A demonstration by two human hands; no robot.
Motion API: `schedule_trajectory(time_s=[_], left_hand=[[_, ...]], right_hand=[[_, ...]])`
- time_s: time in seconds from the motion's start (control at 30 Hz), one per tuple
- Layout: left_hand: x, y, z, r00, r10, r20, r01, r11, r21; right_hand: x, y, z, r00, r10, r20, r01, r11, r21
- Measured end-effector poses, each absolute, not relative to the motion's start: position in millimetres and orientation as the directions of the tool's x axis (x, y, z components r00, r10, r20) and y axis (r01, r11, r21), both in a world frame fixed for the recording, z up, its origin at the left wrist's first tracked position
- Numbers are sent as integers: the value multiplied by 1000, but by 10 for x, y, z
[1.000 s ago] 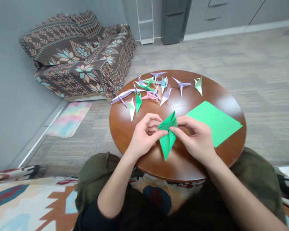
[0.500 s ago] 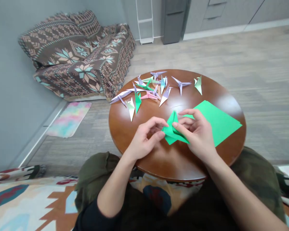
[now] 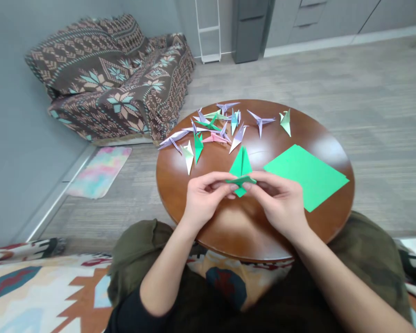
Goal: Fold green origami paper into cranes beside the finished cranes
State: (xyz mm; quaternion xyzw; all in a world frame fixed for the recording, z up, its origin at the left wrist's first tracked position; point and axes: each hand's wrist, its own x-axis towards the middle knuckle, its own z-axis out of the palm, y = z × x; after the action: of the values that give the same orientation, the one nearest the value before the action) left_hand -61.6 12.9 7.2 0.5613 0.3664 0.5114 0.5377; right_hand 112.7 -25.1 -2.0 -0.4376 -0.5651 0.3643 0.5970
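A partly folded green paper piece [image 3: 241, 165] is held over the round wooden table [image 3: 201, 231], its point standing up and away from me. My left hand [image 3: 204, 199] pinches its left side and my right hand [image 3: 280, 203] pinches its right side, fingertips meeting near the middle. A flat stack of green paper sheets [image 3: 307, 175] lies just right of my right hand.
Several folded paper cranes [image 3: 215, 127] in purple, green, pink and blue are scattered across the table's far side. A patterned sofa [image 3: 107, 78] stands at the back left, a pastel mat [image 3: 99, 169] on the floor beside it. My knees press against the table's near edge.
The green piece was turned over between my hands: its long point hung down toward me, then lay sideways, and now points up and away. Both hands stayed over the table's near middle.
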Motion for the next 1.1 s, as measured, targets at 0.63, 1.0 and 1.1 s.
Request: schedule_trajectory(time_s=[0.63,1.0,1.1], left_hand=[[-652,176,33,346,906,244,-212,-178,961],[-661,197,-55,384,923,22,-421,154,894],[-660,192,-27,417,909,9,-415,181,891]], right_hand=[[1167,-227,-31,121,914,387,128,372,-919],[1200,-273,21,-1,818,575,286,551,-784],[1210,-260,42,-58,808,587,281,577,-767]])
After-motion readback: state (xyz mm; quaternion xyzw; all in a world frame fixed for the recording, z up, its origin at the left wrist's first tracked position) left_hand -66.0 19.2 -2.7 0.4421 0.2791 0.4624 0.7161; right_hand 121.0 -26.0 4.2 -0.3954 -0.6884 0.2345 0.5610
